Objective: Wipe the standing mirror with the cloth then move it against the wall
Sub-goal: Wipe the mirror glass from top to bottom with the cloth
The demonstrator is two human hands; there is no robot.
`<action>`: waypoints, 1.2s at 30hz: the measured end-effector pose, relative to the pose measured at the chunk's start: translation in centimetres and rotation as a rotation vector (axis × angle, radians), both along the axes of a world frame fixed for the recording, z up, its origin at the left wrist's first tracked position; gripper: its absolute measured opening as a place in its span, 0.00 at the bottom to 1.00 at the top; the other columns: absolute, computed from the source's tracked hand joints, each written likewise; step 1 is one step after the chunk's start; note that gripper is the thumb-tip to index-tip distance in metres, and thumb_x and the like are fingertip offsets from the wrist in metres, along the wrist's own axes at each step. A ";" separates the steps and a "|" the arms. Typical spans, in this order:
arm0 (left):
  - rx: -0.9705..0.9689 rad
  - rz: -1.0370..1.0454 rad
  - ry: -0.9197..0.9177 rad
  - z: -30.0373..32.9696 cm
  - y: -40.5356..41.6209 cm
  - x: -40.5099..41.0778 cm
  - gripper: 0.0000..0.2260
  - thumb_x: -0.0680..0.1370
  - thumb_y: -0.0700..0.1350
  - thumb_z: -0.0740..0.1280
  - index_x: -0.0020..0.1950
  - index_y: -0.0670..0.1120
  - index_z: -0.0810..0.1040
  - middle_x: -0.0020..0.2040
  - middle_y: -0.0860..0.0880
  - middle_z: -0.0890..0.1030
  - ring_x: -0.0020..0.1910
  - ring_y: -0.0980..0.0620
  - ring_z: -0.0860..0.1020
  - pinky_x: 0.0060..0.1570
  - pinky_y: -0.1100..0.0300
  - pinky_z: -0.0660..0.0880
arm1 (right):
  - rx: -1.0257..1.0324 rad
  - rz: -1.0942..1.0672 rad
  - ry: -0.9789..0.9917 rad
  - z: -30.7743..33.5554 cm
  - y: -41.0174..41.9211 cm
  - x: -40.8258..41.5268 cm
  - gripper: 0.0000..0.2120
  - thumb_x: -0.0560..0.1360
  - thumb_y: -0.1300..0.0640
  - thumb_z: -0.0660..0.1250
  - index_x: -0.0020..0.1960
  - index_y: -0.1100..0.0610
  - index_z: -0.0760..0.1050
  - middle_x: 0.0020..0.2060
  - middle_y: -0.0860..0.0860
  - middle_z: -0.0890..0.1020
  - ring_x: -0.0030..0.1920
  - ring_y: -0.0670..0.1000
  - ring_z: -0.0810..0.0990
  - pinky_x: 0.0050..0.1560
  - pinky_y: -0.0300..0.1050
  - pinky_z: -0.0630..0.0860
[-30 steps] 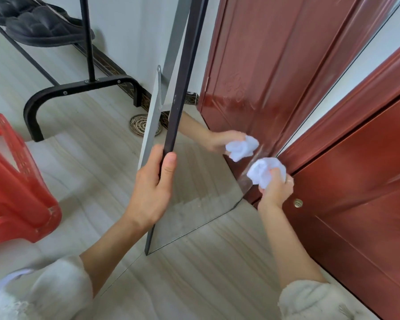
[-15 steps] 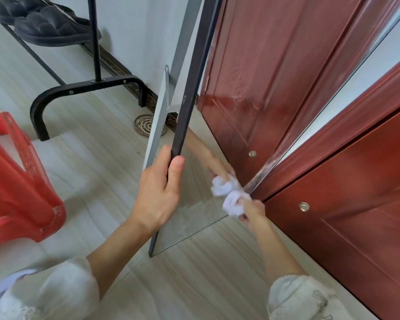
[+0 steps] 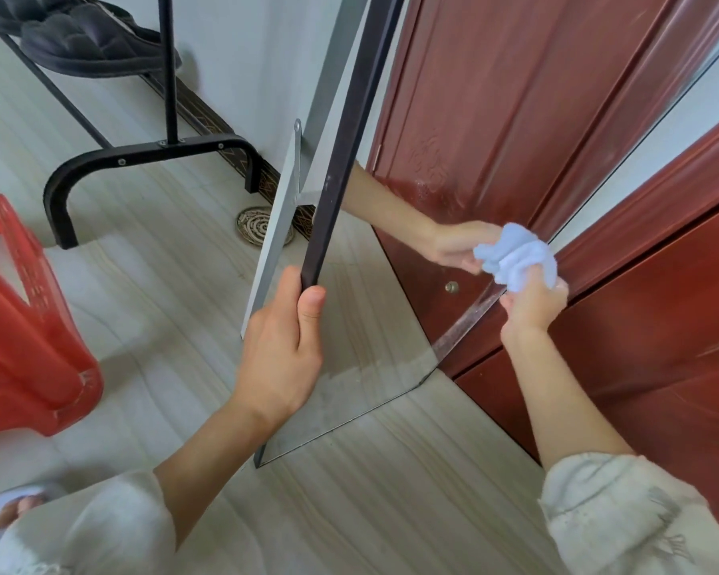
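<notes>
Head view: red door [image 3: 661,367] beside mirror [image 3: 362,325]; red stool [image 3: 26,346] left.

A red plastic chair [image 3: 30,325] stands at the left on the pale wood-grain floor [image 3: 150,284]. Behind it, a black metal rack [image 3: 142,153] carries dark slippers [image 3: 96,47] beside the white wall [image 3: 258,64]. A round floor drain [image 3: 258,224] sits near the patterned skirting, and a red-brown door [image 3: 661,325] fills the right side
</notes>
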State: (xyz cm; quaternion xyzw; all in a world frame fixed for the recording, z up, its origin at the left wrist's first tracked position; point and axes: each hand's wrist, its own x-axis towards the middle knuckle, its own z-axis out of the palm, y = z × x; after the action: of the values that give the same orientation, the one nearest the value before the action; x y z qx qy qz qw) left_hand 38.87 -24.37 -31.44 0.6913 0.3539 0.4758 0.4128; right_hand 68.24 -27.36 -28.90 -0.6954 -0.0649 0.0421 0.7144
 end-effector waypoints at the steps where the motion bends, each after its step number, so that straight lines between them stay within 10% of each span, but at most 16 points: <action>1: 0.012 0.007 -0.004 -0.1 0.0 0.1 0.18 0.76 0.67 0.44 0.38 0.56 0.59 0.28 0.58 0.69 0.25 0.54 0.66 0.25 0.66 0.61 | -0.065 -0.010 0.003 -1.4 0.2 -0.4 0.06 0.68 0.55 0.62 0.43 0.53 0.68 0.32 0.48 0.73 0.28 0.46 0.70 0.28 0.40 0.67; 9: 0.030 -0.023 -0.006 0.0 0.1 -0.1 0.18 0.75 0.68 0.43 0.39 0.56 0.59 0.28 0.58 0.70 0.24 0.56 0.67 0.23 0.70 0.61 | -1.034 0.195 0.268 -13.8 -4.7 0.1 0.20 0.69 0.58 0.69 0.57 0.69 0.74 0.51 0.63 0.81 0.42 0.56 0.78 0.37 0.47 0.73; 14: -0.025 -0.025 -0.024 -0.1 -0.2 0.0 0.13 0.76 0.62 0.47 0.39 0.56 0.61 0.28 0.58 0.70 0.24 0.57 0.67 0.24 0.69 0.61 | -0.664 -0.089 0.198 -9.4 -4.2 1.1 0.21 0.71 0.57 0.66 0.60 0.66 0.72 0.51 0.60 0.80 0.45 0.60 0.80 0.48 0.52 0.79; 22: -0.165 -0.059 -0.082 -1.3 -0.8 -0.2 0.10 0.77 0.58 0.52 0.36 0.59 0.64 0.29 0.56 0.65 0.27 0.58 0.63 0.27 0.68 0.62 | 0.103 -0.081 0.234 -3.5 -0.9 1.9 0.14 0.71 0.55 0.67 0.55 0.57 0.72 0.44 0.52 0.78 0.33 0.48 0.72 0.34 0.39 0.72; 36: -0.062 -0.198 -0.124 -2.3 0.4 -0.7 0.09 0.76 0.61 0.52 0.36 0.65 0.65 0.30 0.58 0.66 0.29 0.59 0.65 0.31 0.70 0.63 | -0.160 -0.056 0.520 -12.6 -1.1 1.0 0.03 0.75 0.63 0.59 0.42 0.59 0.68 0.37 0.50 0.69 0.32 0.47 0.67 0.20 0.34 0.67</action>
State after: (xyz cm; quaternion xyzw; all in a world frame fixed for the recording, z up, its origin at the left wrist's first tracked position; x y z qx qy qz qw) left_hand 38.19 -23.95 -33.78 0.6790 0.2720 0.4634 0.5002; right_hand 69.25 -28.50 -41.47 -0.7170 0.1435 0.2045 0.6507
